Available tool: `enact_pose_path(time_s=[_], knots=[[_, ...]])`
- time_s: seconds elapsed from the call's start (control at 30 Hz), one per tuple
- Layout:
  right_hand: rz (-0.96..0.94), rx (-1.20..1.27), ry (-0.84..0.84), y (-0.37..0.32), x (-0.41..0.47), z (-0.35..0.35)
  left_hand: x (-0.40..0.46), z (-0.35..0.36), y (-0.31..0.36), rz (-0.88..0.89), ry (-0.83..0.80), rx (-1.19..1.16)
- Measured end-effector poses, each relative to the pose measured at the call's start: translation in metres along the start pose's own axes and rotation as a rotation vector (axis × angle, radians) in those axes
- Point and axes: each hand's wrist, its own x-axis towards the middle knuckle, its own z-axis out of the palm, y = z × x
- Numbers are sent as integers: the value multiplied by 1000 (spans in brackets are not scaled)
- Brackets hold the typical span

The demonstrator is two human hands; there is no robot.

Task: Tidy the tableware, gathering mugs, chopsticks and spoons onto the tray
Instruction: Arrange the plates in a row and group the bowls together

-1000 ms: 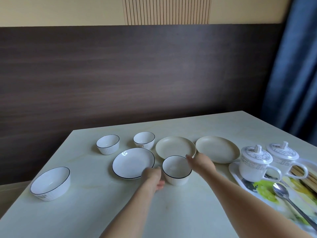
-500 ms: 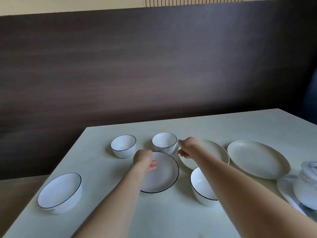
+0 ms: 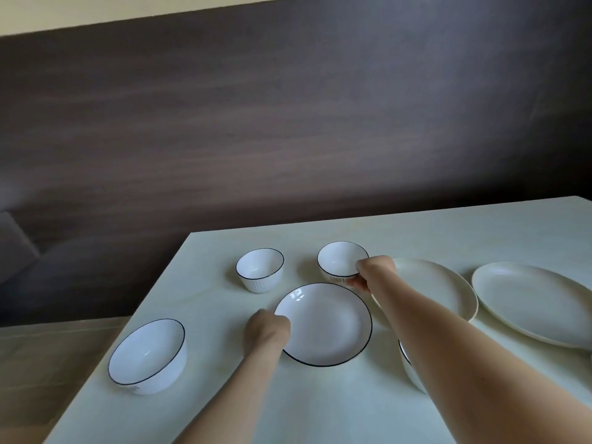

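Dark wood-grain panelling (image 3: 288,139) is recorded behind a pale table (image 3: 320,405). Two cream plates are listed at right, the farther-right one (image 3: 531,302) and its neighbour (image 3: 429,283). A black-rimmed white plate (image 3: 326,325) is held at its left edge by the left hand (image 3: 266,328), fingers curled onto the rim. A large ribbed bowl (image 3: 149,355) stands front left; another bowl (image 3: 410,370) is mostly hidden under the right forearm. Two small bowls are entered at the back: one (image 3: 260,269) untouched, the other (image 3: 339,259) pinched at its rim by the right hand (image 3: 373,272). Since a second ago both hands have left the near bowl for these pieces. Tray, mugs, chopsticks and spoons have passed out of view rightward, so gathering is judged paused.
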Motion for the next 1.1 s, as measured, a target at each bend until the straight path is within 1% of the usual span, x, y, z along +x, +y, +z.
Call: enact_pose_path(time_s=[0.13, 0.37, 0.53, 0.67, 0.77, 0.87, 0.97, 1.1], knots=[[-33, 92, 20, -5, -15, -16, -24, -3, -1, -147, -113, -299], [-30, 60, 42, -19, -47, -52, -43, 13, 2, -287, -185, -968], [-37, 49, 60, -7, -59, -63, -55, 22, 15, -247, -153, -1158], [-10, 30, 46, 0, -76, -72, -62, 19, 20, -235, -223, -1143], [-13, 21, 27, 5, -94, -76, -69, 11, 19, -275, -274, -1087], [-16, 29, -11, 13, -114, -76, -81, -1, 17, -240, -336, -1019], [-18, 15, -44, 24, -131, -71, -100, -14, 19, -162, -408, -885], [17, -99, -69, 43, -152, -65, -131, -30, 17, -80, -470, -660]])
